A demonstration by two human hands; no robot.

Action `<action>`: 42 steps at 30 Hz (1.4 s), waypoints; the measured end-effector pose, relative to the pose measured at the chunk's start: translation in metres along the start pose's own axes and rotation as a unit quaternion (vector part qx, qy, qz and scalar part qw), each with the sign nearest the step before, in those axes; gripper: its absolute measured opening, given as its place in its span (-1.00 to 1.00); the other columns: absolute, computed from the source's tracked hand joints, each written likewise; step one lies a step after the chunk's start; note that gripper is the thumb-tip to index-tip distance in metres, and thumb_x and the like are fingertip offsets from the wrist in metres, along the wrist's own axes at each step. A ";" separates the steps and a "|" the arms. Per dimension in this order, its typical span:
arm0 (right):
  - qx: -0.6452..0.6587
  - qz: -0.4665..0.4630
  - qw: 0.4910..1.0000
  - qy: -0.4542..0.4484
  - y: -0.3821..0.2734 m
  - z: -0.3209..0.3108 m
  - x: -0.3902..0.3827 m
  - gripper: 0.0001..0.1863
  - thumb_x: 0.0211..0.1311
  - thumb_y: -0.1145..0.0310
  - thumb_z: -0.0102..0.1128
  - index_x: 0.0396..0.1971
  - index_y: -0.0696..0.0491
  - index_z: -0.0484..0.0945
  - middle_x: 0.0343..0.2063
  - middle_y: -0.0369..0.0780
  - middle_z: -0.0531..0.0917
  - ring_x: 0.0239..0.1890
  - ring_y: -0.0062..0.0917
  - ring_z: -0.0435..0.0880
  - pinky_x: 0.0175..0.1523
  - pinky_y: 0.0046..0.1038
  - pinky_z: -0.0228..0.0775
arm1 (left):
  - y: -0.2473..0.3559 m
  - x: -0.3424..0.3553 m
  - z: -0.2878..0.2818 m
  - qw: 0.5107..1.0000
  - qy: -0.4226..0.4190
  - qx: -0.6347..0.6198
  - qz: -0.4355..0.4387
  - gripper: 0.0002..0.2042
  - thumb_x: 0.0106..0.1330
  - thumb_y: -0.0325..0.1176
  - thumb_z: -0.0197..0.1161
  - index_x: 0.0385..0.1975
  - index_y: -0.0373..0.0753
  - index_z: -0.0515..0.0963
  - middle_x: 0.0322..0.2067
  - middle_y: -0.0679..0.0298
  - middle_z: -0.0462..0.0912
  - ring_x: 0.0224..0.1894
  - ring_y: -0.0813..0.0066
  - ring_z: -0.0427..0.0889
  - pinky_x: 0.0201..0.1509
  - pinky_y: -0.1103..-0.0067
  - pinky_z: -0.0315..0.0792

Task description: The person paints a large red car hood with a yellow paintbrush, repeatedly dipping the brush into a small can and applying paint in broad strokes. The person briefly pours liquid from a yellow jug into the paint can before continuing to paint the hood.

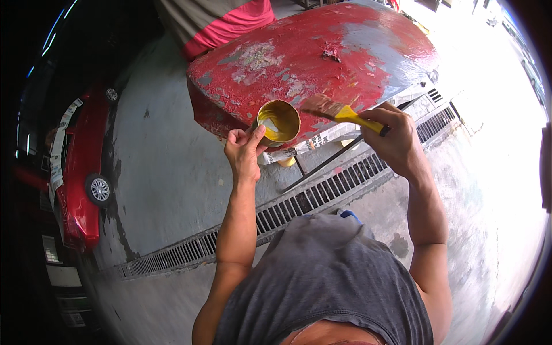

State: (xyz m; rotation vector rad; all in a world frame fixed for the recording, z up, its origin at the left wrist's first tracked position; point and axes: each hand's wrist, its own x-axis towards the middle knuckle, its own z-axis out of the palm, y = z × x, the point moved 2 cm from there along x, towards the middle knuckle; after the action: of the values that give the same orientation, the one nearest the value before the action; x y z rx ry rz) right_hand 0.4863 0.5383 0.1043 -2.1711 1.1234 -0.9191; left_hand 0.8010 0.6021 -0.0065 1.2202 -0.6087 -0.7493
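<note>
Yellow lines the can point(283, 117) gripped in the left hand point(245, 150); beyond lies the flaking red panel point(310, 60); rightward, the brush point(345, 113) is held by the right hand point(397, 137). Keeping the can under the bristles should catch drips.

Grey flr point(164, 167) w/ drain grate point(323, 199) – red car point(87, 158) L, glare point(494, 115) R.

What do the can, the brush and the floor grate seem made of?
Can: probably metal, judging by its thin round rim; inside looks glossy, streaked yellow.
Brush: smooth yellow handle, plastic or painted wood; clumped bristles, fibre unclear.
Floor grate: likely metal, dull grey, given its slim bars.
</note>
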 end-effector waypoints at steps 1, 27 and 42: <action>0.003 -0.031 0.999 -0.017 -0.004 -0.002 0.002 -0.72 0.11 0.50 0.28 -0.14 0.19 0.72 -0.33 -0.05 0.66 -0.29 -0.25 0.72 -0.16 -0.33 0.54 | -0.002 0.000 0.010 1.000 -0.014 -0.011 0.015 -0.55 0.15 -0.33 0.61 -0.35 -0.11 0.30 -0.36 0.39 0.53 -0.33 0.62 0.58 -0.34 0.60 0.58; 0.269 0.056 0.958 0.079 0.132 0.052 -0.007 -0.75 0.23 0.44 0.37 -0.12 0.21 0.73 -0.30 -0.29 0.70 -0.23 -0.68 0.60 -0.07 -0.57 0.42 | -0.013 0.000 0.087 0.998 -0.058 0.013 -0.022 -0.55 0.19 -0.31 0.59 -0.34 -0.15 0.29 -0.38 0.29 0.58 -0.37 0.53 0.67 -0.44 0.54 0.65; 0.084 0.175 0.979 0.061 0.230 -0.011 0.083 -0.67 0.35 0.24 0.24 -0.07 0.16 0.74 -0.49 -0.22 0.71 -0.44 -0.60 0.62 -0.30 -0.49 0.45 | 0.006 0.004 0.042 0.996 0.064 -0.057 -0.024 -0.53 0.23 -0.18 0.54 -0.29 -0.11 0.25 -0.27 0.11 0.59 -0.28 0.31 0.69 -0.24 0.32 0.67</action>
State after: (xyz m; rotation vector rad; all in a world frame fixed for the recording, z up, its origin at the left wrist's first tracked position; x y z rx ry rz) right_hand 0.4008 0.3479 -0.0237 -1.7285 1.3796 -0.9569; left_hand 0.7723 0.5751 0.0099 1.1712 -0.4273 -0.7300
